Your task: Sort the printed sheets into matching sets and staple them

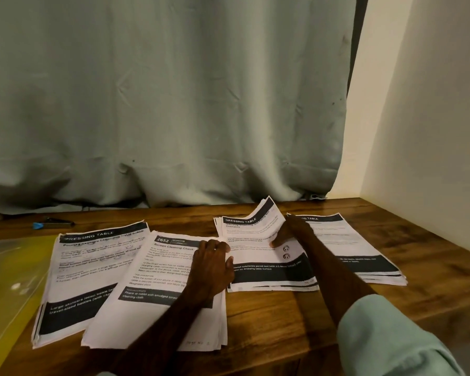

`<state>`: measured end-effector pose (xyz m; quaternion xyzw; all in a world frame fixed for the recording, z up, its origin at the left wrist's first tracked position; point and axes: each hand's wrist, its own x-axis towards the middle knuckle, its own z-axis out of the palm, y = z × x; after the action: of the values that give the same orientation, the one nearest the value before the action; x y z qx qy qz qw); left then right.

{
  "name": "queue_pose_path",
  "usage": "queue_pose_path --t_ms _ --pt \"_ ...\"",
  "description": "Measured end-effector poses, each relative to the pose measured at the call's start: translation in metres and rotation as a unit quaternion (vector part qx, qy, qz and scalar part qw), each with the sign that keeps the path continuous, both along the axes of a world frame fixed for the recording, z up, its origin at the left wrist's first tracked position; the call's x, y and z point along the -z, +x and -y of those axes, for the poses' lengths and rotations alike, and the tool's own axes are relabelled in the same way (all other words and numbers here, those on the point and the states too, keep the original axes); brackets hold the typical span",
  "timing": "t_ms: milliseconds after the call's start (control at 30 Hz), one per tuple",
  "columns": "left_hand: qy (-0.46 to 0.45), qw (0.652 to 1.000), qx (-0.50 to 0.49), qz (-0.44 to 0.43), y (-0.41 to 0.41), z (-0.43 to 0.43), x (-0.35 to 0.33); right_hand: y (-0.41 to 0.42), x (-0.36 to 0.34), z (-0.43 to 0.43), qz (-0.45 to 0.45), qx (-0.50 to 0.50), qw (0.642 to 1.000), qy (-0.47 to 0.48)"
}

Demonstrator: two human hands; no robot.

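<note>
Four stacks of printed sheets lie side by side on the wooden table (282, 321), each with its long axis running near to far and its header at the far end. The right hand (293, 232) is at the right edge of the Dressing Table unboxing stack (269, 275), third from the left. It grips the top sheet (263, 213), with the thumb on the printed face and the fingers behind, so the sheet's far right corner curls up off the stack.

The left hand (210, 267) rests on the right edge of the Screen Cleaning Check stack (158, 294), fingers bent. I cannot tell whether it pinches any paper there.

The lifted sheet is just left of the right hand, which is the nearer one. The far-right stack (364, 245) is just beside that forearm. The lotion bottle stack (73, 267) is well to the left, beyond the left hand. If the sheet belongs on the right, that is probably a short swing. A move to the left would have to cross the left hand.

A dark tool with a blue tip (52, 223) lies at the far left; whether it is the stapler is unclear.
</note>
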<state>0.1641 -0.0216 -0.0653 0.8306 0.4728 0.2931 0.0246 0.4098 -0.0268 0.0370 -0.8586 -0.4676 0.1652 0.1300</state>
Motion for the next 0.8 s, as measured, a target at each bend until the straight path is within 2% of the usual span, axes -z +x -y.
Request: queue_pose_path --t_ms 167,233,333,467,533,633,700,800 --pt "0.008 1.0 0.003 0.001 0.0 0.0 -0.001 0.001 -0.004 0.007 -0.108 -0.047 0.989 0.088" --pt "0.005 1.0 0.014 0.013 0.0 -0.001 0.0 0.001 -0.003 0.019 -0.12 -0.059 0.978 0.16" --pt "0.019 0.991 0.046 0.127 -0.003 -0.005 0.003 0.003 -0.003 0.047 -0.155 -0.067 0.947 0.274" --pt "-0.041 0.954 0.023 0.295 -0.004 0.0 -0.012 0.015 -0.019 0.093 -0.255 -0.064 0.886 0.382" --pt "-0.117 0.907 0.06 0.4 -0.006 0.005 -0.027 0.017 -0.03 0.113 -0.293 -0.068 0.862 0.408" --pt "-0.269 0.788 0.151 0.533 -0.008 0.012 -0.054 0.02 -0.038 0.13 -0.336 -0.072 0.844 0.412" --pt "-0.351 0.724 0.192 0.562 -0.01 0.015 -0.067 0.018 -0.04 0.136 -0.354 -0.076 0.843 0.399" --pt "-0.413 0.664 0.258 0.567 -0.012 0.026 -0.078 0.013 -0.035 0.142 -0.385 -0.083 0.833 0.388"
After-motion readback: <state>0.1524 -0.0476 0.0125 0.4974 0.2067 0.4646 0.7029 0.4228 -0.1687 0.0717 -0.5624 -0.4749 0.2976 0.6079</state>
